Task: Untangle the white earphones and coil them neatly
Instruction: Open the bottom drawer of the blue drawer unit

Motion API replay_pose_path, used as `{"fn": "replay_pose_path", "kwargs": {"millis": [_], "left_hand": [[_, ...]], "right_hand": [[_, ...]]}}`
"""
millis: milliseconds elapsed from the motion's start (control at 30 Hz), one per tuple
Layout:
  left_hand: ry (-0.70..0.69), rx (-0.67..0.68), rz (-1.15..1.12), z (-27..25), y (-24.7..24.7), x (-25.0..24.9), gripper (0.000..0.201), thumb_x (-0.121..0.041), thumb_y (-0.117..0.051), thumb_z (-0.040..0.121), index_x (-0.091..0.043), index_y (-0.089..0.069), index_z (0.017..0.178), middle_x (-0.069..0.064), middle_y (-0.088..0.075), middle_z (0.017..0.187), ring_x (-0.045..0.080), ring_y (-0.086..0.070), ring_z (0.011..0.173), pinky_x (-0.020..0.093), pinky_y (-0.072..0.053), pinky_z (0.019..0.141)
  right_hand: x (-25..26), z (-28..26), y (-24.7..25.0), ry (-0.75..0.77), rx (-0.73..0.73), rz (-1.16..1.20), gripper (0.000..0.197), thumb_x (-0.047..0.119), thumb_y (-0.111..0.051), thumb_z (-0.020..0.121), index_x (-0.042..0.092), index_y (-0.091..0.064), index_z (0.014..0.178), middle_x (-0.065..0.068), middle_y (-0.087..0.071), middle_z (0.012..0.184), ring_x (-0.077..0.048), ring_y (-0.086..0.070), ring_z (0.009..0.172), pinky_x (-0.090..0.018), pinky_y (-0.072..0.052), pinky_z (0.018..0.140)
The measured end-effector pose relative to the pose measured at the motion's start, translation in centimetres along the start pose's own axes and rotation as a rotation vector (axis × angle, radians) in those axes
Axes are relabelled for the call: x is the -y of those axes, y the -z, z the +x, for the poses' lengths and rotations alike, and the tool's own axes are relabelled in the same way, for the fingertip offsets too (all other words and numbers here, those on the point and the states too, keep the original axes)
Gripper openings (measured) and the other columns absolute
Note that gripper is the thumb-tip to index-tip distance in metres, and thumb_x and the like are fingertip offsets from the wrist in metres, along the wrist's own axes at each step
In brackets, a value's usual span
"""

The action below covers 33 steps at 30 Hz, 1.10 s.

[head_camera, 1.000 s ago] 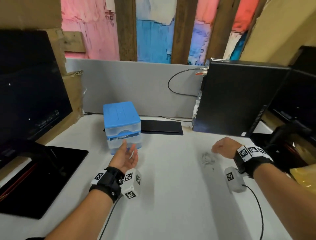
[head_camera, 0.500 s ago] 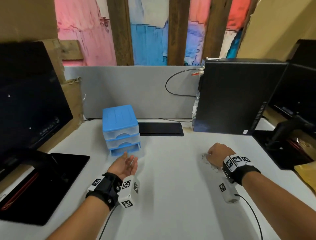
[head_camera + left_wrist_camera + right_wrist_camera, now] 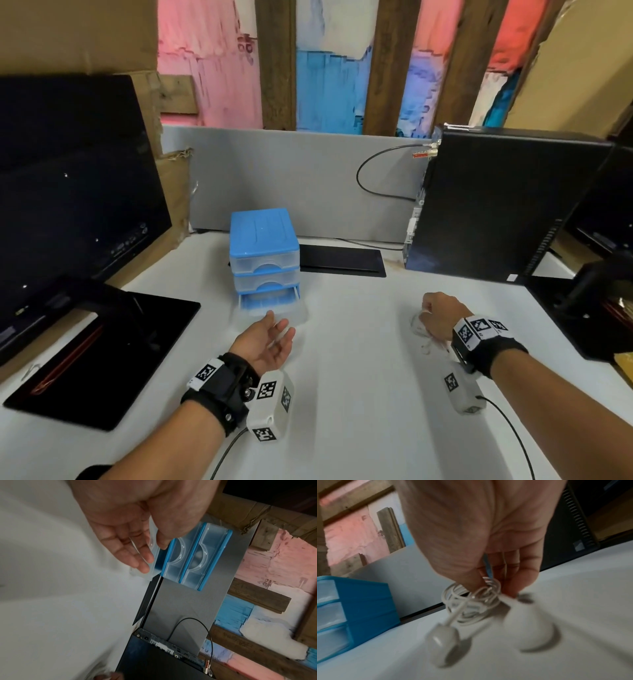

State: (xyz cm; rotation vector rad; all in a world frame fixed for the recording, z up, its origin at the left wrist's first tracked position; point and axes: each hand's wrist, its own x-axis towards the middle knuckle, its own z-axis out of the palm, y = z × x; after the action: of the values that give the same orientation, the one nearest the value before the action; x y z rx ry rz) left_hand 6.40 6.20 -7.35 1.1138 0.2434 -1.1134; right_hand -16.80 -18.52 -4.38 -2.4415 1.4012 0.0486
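Note:
My right hand (image 3: 432, 317) grips the white earphones (image 3: 418, 324) just above the white table (image 3: 342, 394), to the right of the middle. In the right wrist view the thumb and fingers (image 3: 518, 582) pinch a loose bundle of the earphones (image 3: 471, 601), and two earbuds (image 3: 443, 639) dangle down to the table. My left hand (image 3: 279, 330) is palm-up at the small blue drawer unit (image 3: 262, 240). Its thumb and fingers (image 3: 137, 557) pinch the clear front of the bottom drawer (image 3: 155, 566), which is pulled out.
A black monitor (image 3: 68, 192) stands at the left on a flat black base (image 3: 102, 359). A black computer case (image 3: 507, 205) stands at the back right, with a black slab (image 3: 342, 260) beside it. A grey partition (image 3: 291, 178) closes the back. Another stand (image 3: 582, 308) sits at the far right.
My right hand closed over the earphones lying on the table and lifted them. My left hand drew the bottom drawer out of the blue unit.

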Motion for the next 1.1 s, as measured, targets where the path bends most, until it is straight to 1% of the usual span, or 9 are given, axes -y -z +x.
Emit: {"fn": "replay_pose_path", "kwargs": {"millis": [100,167,333,433,600,700,800,900,1100], "left_hand": [[0.017,0.014,0.011,-1.1,0.3,0.4,0.021,-0.029,-0.056,0.101,-0.013,-0.055,0.115,0.000,-0.071,0.103,0.024,-0.070,0.083,0.025,-0.057,0.049],[0.015,0.016,0.023,-1.6,0.8,0.7,0.021,-0.028,-0.056,0.101,-0.015,-0.055,0.117,0.001,-0.072,0.108,0.026,-0.071,0.088,0.026,-0.059,0.053],[-0.027,0.017,0.042,-2.5,1.3,1.3,0.021,-0.029,-0.054,0.102,-0.017,-0.054,0.120,0.000,-0.071,0.108,0.024,-0.071,0.086,0.028,-0.057,0.061],[-0.045,0.011,0.068,-2.8,1.0,1.6,0.021,-0.031,-0.055,0.101,-0.015,-0.058,0.115,0.000,-0.070,0.096,0.018,-0.071,0.064,0.026,-0.057,0.052],[-0.014,-0.018,0.163,-2.9,1.3,2.2,0.023,-0.033,-0.055,0.101,-0.016,-0.064,0.114,-0.003,-0.072,0.088,0.016,-0.057,0.071,0.027,-0.055,0.057],[-0.017,-0.021,0.191,-2.7,1.5,2.3,0.025,-0.031,-0.056,0.101,-0.019,-0.063,0.121,-0.007,-0.074,0.074,0.017,-0.055,0.068,0.027,-0.054,0.053],[-0.022,-0.033,0.202,-2.8,1.5,2.3,0.020,-0.029,-0.057,0.100,-0.015,-0.064,0.111,-0.004,-0.071,0.070,0.017,-0.053,0.062,0.027,-0.054,0.049],[-0.013,-0.043,0.223,-3.0,1.4,2.4,0.017,-0.025,-0.058,0.100,-0.010,-0.066,0.095,0.000,-0.067,0.068,0.018,-0.054,0.057,0.026,-0.052,0.048],[0.007,-0.053,0.274,-2.8,1.4,2.5,0.017,-0.023,-0.058,0.098,-0.009,-0.068,0.104,0.002,-0.069,0.075,0.017,-0.058,0.058,0.026,-0.052,0.049]], "right_hand": [[4.5,-0.6,1.7,0.166,0.065,0.296,0.022,-0.001,-0.052,0.091,0.016,-0.052,0.076,-0.002,-0.057,0.069,-0.010,-0.054,0.052,-0.019,-0.041,0.047],[8.9,-0.8,3.0,0.298,0.031,0.477,0.026,-0.004,-0.050,0.092,0.015,-0.053,0.075,-0.004,-0.056,0.062,-0.014,-0.053,0.047,-0.018,-0.038,0.040],[20.4,-0.6,3.0,0.493,0.049,0.615,0.025,0.009,-0.062,0.091,0.019,-0.051,0.070,-0.006,-0.057,0.059,-0.012,-0.051,0.042,-0.023,-0.041,0.043],[24.6,-0.6,0.4,0.539,0.058,0.502,0.028,0.014,-0.066,0.088,0.022,-0.049,0.068,0.001,-0.054,0.065,-0.018,-0.052,0.060,-0.033,-0.048,0.058],[25.7,-2.4,-4.2,0.594,0.086,0.086,0.011,0.023,-0.064,0.089,0.021,-0.054,0.086,-0.005,-0.060,0.091,-0.025,-0.059,0.081,-0.027,-0.041,0.062],[25.1,-2.9,-5.3,0.605,0.058,-0.051,0.016,0.020,-0.059,0.087,0.014,-0.061,0.103,-0.003,-0.060,0.090,-0.028,-0.061,0.082,-0.031,-0.042,0.067],[25.3,-2.8,-5.3,0.577,0.044,-0.112,0.007,0.014,-0.062,0.086,0.013,-0.056,0.090,0.000,-0.053,0.079,-0.026,-0.057,0.076,-0.030,-0.041,0.064],[25.4,-2.3,-4.9,0.502,0.015,-0.096,0.027,0.012,-0.072,0.080,0.013,-0.046,0.072,-0.003,-0.051,0.069,-0.026,-0.058,0.068,-0.030,-0.042,0.056],[25.4,-2.4,-4.9,0.432,-0.023,-0.040,0.032,0.005,-0.070,0.079,0.014,-0.042,0.068,-0.003,-0.049,0.067,-0.021,-0.052,0.061,-0.030,-0.044,0.056]]}}
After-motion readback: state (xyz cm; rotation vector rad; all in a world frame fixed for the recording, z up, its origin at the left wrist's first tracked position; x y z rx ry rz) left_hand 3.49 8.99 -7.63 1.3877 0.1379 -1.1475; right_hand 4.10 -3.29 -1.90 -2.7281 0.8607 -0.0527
